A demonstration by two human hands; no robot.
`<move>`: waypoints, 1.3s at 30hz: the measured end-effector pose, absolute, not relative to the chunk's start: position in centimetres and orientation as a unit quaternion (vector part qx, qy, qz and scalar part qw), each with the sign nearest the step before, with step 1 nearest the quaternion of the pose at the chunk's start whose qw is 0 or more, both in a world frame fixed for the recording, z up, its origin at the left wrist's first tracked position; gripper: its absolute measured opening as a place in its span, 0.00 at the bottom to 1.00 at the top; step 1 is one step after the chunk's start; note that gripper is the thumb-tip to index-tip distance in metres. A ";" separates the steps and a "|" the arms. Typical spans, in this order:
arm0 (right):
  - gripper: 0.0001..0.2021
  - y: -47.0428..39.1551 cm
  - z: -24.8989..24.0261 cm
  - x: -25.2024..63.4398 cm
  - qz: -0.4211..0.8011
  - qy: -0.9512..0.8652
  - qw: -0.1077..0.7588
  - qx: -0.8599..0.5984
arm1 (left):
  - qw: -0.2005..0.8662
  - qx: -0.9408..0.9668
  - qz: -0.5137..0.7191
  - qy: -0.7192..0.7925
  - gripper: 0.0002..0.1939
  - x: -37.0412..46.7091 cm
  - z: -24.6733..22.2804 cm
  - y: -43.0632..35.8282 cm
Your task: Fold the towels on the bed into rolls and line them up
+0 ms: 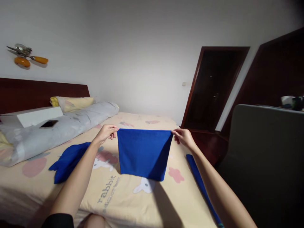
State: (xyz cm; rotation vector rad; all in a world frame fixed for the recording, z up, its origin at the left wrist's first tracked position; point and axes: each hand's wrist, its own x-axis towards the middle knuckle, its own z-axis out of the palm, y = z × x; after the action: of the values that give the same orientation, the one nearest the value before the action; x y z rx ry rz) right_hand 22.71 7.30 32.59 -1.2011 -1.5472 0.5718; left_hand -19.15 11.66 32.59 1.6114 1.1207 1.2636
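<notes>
Blue cloth (142, 153) hangs pinched by left hand (105, 133) and right hand (184, 136); fingertips hidden.

Blue cloth (142, 152) pinched at top corners between left hand (106, 133) and right hand (183, 136): matt, soft-napped fabric, smooth, no sheen. Bedsheet (133, 196) below grip: printed cotton-like cloth, matt, lightly creased. Second blue cloth (68, 161) left of grip: same matt fabric, rumpled. Headboard (35, 91) far left of grip: dark wood, low sheen. Door (211, 91) beyond right hand: dark wood, semi-gloss. Wall (142, 47): smooth, matt.
</notes>
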 end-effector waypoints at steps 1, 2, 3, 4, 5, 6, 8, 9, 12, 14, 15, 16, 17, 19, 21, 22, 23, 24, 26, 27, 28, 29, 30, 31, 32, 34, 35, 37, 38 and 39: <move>0.26 7.6 32.4 22.8 0.255 -0.639 0.525 -0.501 | 0.424 0.614 0.499 0.441 0.19 -19.0 32.5 11.8; 0.26 8.1 32.2 22.8 0.270 -0.630 0.529 -0.500 | 0.441 0.599 0.504 0.440 0.20 -18.9 32.4 12.0; 0.25 8.6 31.9 22.8 0.284 -0.620 0.535 -0.498 | 0.448 0.589 0.510 0.439 0.21 -18.7 32.3 12.4; 0.25 9.2 31.6 22.8 0.296 -0.610 0.543 -0.495 | 0.449 0.585 0.514 0.438 0.21 -18.5 32.2 12.8; 0.24 9.8 31.4 22.7 0.306 -0.600 0.551 -0.493 | 0.447 0.583 0.518 0.437 0.21 -18.3 32.2 13.2; 0.23 10.5 31.1 22.7 0.312 -0.590 0.561 -0.489 | 0.446 0.581 0.523 0.437 0.21 -18.0 32.1 13.8; 0.22 11.9 30.8 22.5 0.319 -0.573 0.581 -0.482 | 0.440 0.575 0.536 0.434 0.20 -17.4 32.0 15.0; 0.22 12.6 30.7 22.4 0.320 -0.565 0.592 -0.477 | 0.435 0.573 0.545 0.431 0.19 -17.1 32.1 15.7; 0.23 14.7 30.7 22.0 0.312 -0.547 0.628 -0.458 | 0.415 0.569 0.577 0.414 0.19 -16.2 32.4 17.6; 0.25 15.6 30.8 22.0 0.298 -0.541 0.651 -0.441 | 0.396 0.570 0.598 0.401 0.19 -15.8 32.6 18.6; 0.27 15.9 30.7 22.0 0.291 -0.541 0.660 -0.433 | 0.385 0.573 0.607 0.395 0.20 -15.8 32.6 18.9; 0.28 15.9 30.6 22.1 0.284 -0.543 0.665 -0.426 | 0.374 0.576 0.614 0.390 0.21 -15.8 32.4 19.0; 0.28 15.7 30.3 22.2 0.279 -0.549 0.666 -0.422 | 0.363 0.580 0.618 0.387 0.22 -15.9 32.1 18.9; 0.29 14.5 29.2 22.7 0.277 -0.568 0.650 -0.423 | 0.346 0.591 0.616 0.390 0.24 -16.4 30.6 17.9; 0.27 12.4 27.2 23.3 0.286 -0.595 0.613 -0.434 | 0.338 0.606 0.597 0.403 0.24 -17.0 28.0 15.8; 0.25 11.0 25.9 23.5 0.295 -0.610 0.589 -0.441 | 0.339 0.613 0.583 0.411 0.23 -17.3 26.3 14.3; 0.23 9.5 24.3 23.7 0.306 -0.624 0.562 -0.449 | 0.343 0.620 0.567 0.420 0.22 -17.6 24.3 12.7; 0.22 7.9 22.6 23.9 0.320 -0.638 0.532 -0.456 | 0.348 0.624 0.553 0.429 0.21 -17.8 22.1 11.0; 0.20 4.9 18.9 23.9 0.359 -0.659 0.465 -0.469 | 0.363 0.633 0.517 0.448 0.19 -18.1 17.6 7.7; 0.20 3.5 16.9 23.9 0.382 -0.667 0.428 -0.475 | 0.372 0.639 0.490 0.461 0.18 -18.3 15.5 6.3; 0.21 2.2 15.0 23.9 0.411 -0.672 0.386 -0.480 | 0.380 0.654 0.442 0.481 0.17 -18.5 13.5 5.1; 0.22 1.1 13.2 23.8 0.434 -0.675 0.351 -0.483 | 0.386 0.670 0.396 0.495 0.16 -18.7 11.9 4.0; 0.22 0.2 11.6 23.8 0.449 -0.675 0.322 -0.489 | 0.391 0.685 0.349 0.506 0.15 -19.0 10.5 3.2; 0.22 -0.6 10.2 23.8 0.458 -0.674 0.300 -0.496 | 0.394 0.696 0.308 0.515 0.15 -19.3 9.4 2.6; 0.22 -1.3 9.1 23.8 0.458 -0.675 0.285 -0.503 | 0.397 0.702 0.277 0.522 0.15 -19.6 8.7 2.1; 0.21 -2.3 7.6 23.7 0.441 -0.685 0.267 -0.515 | 0.402 0.705 0.240 0.533 0.16 -20.3 8.0 1.5; 0.20 -2.7 7.2 23.6 0.427 -0.693 0.263 -0.518 | 0.400 0.707 0.230 0.536 0.16 -20.5 7.8 1.3; 0.19 -3.5 6.9 23.5 0.398 -0.712 0.254 -0.520 | 0.392 0.716 0.217 0.536 0.15 -21.0 7.6 1.0; 0.18 -3.9 6.9 23.4 0.383 -0.721 0.247 -0.522 | 0.386 0.722 0.211 0.534 0.14 -21.2 7.5 0.8; 0.16 -4.3 6.9 23.3 0.368 -0.727 0.239 -0.528 | 0.380 0.727 0.204 0.534 0.14 -21.3 7.3 0.6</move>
State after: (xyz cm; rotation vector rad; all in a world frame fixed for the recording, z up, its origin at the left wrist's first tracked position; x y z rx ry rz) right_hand 23.28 -4.32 6.94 -1.4448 -1.9922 1.0084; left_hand -21.32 0.56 7.34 1.8581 1.3640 0.5202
